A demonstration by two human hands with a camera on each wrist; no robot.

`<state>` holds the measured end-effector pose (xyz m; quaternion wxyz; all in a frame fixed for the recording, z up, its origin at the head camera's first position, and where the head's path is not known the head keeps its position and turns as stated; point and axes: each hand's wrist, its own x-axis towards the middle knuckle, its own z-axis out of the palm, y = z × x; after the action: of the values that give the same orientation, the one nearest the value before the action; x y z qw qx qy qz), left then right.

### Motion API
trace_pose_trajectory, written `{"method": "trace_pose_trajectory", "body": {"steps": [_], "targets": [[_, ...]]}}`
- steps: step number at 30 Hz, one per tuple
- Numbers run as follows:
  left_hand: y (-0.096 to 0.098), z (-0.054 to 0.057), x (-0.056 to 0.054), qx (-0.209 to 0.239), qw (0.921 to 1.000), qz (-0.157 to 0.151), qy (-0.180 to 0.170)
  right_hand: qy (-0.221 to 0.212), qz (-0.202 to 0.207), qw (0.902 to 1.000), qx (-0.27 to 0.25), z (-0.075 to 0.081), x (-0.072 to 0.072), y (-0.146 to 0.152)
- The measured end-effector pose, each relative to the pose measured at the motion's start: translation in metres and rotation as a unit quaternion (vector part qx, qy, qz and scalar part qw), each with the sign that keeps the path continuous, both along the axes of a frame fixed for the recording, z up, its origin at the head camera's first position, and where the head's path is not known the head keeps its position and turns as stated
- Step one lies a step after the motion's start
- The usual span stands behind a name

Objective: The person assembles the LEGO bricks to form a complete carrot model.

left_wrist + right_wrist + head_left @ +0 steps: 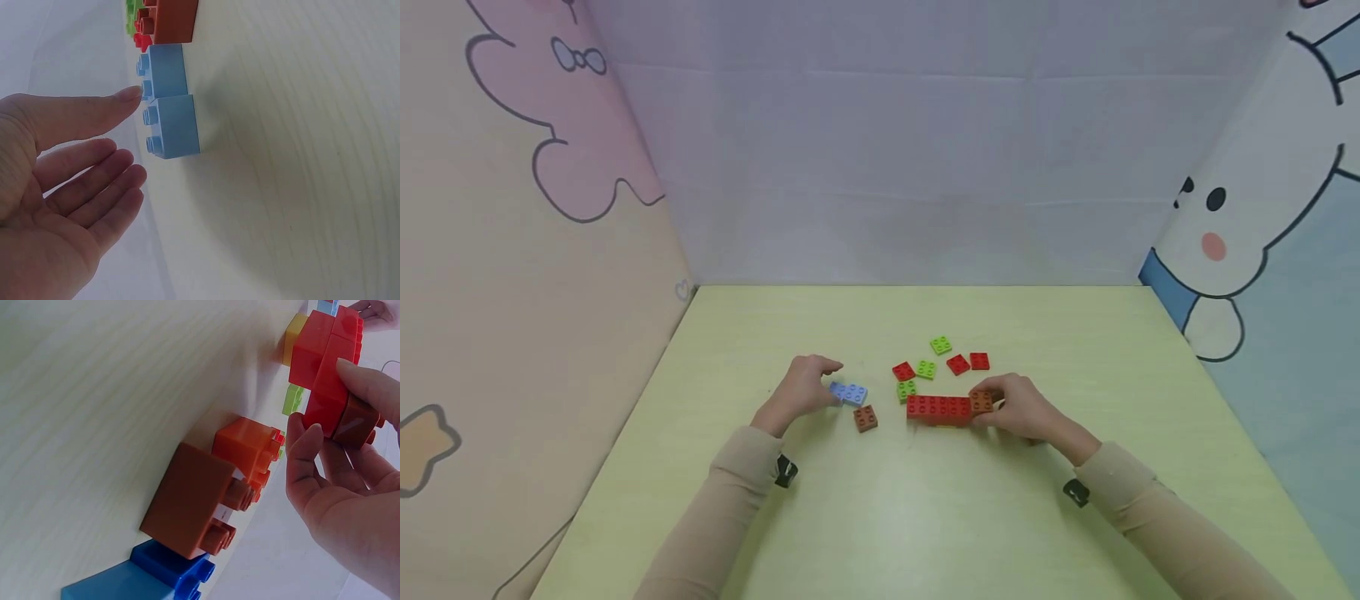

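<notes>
In the head view my left hand (803, 385) is beside the light blue toy bricks (850, 394), which lie end to end. The left wrist view shows its thumb stretched out, the tip right at the studs of a blue brick (170, 72), and the other fingers loosely bent with nothing between. My right hand (1021, 408) pinches the right end of a joined brick stack, thumb on one side and fingertips on the other. That stack has a red row (937, 407), a yellow brick (295, 340) underneath, and a brown brick (356, 420) at the gripped end.
A loose brown brick (866, 418) lies between the blue bricks and the stack. Behind are several green bricks (941, 344) and red bricks (958, 364). Near the right wrist stand another brown brick (190, 500), an orange brick (244, 447) and a dark blue brick (172, 565).
</notes>
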<state>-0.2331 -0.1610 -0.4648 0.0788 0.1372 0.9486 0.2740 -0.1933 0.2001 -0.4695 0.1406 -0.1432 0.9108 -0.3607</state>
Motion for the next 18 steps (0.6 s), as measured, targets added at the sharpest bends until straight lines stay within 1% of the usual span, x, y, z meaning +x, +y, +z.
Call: {"method": "trace_pose_trajectory", "body": {"steps": [6,10,13,18], "targets": [[0.001,-0.007,-0.003,-0.029,0.9992,0.000,-0.028,0.000,-0.001,1.0000,0.002,0.000,0.000,-0.001],[0.001,-0.013,-0.003,-0.030,0.9985,0.014,-0.044,-0.001,-0.002,1.0000,0.003,0.002,0.001,-0.001],[0.000,-0.018,-0.003,-0.022,0.9986,0.025,-0.040,0.004,-0.001,1.0000,0.001,0.003,0.001,-0.002],[-0.003,-0.023,-0.002,-0.004,0.9996,0.020,-0.018,0.002,0.000,1.0000,0.002,0.002,0.000,-0.002]]}}
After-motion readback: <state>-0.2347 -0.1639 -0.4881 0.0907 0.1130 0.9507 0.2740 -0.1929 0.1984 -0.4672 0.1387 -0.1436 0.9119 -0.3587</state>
